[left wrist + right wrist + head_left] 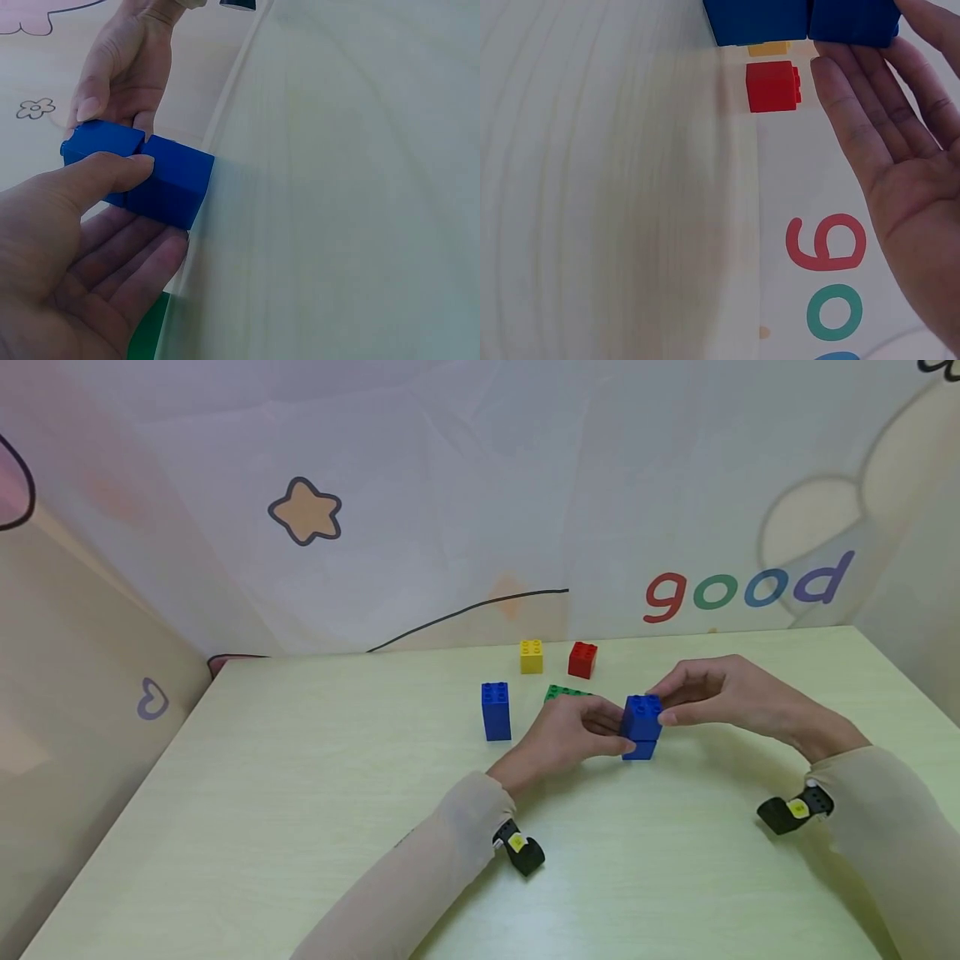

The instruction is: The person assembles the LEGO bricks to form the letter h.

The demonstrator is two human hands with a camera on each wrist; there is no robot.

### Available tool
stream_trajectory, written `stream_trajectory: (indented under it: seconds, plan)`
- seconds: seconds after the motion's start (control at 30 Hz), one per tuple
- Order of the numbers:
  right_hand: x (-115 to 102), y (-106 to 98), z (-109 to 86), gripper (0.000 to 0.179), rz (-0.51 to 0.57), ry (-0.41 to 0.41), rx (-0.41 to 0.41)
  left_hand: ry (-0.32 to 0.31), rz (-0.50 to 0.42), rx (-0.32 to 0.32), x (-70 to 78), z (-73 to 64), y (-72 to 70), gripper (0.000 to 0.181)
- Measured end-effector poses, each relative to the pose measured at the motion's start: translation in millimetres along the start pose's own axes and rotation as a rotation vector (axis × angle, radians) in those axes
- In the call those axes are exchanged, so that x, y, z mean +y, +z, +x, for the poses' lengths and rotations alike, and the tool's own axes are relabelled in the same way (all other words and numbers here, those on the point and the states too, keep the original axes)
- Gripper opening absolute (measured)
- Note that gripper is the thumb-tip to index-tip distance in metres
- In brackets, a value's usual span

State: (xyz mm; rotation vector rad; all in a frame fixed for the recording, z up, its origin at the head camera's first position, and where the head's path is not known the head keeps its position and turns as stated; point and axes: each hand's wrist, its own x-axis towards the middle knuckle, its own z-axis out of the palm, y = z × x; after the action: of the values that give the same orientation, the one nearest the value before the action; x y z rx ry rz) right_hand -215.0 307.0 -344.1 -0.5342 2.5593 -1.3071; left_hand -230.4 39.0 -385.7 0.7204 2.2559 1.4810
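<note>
You were likely joining two blue toy bricks (642, 727).
Your left grip (566, 731) pinched both, your right grip (723, 695) the upper one (642, 718); closing their gap likely needed a straight push.

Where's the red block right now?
In the head view, the red block is near the back edge of the table, right of the yellow block and behind the green block.

Beige sleeves (423, 872) bear black bands (528, 860) with yellow labels (517, 842)
</note>
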Motion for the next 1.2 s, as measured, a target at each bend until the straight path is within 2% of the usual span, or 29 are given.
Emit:
stream_trajectory:
  seconds: [0.6, 0.8, 1.2]
  plan:
    - [0.9, -0.6, 0.0, 0.025, 0.036, -0.022, -0.018, 0.01, 0.0, -0.007, -0.4, 0.1, -0.6, 0.037]
    - [2.1, -0.2, 1.1, 0.025, 0.075, -0.056, -0.039, 0.014, -0.003, -0.008, -0.5, 0.1, -0.7, 0.037]
    - [-0.8, 0.2, 1.2, 0.023, 0.066, -0.076, -0.056, 0.015, 0.0, -0.004, -1.3, 0.3, 0.4, 0.038]
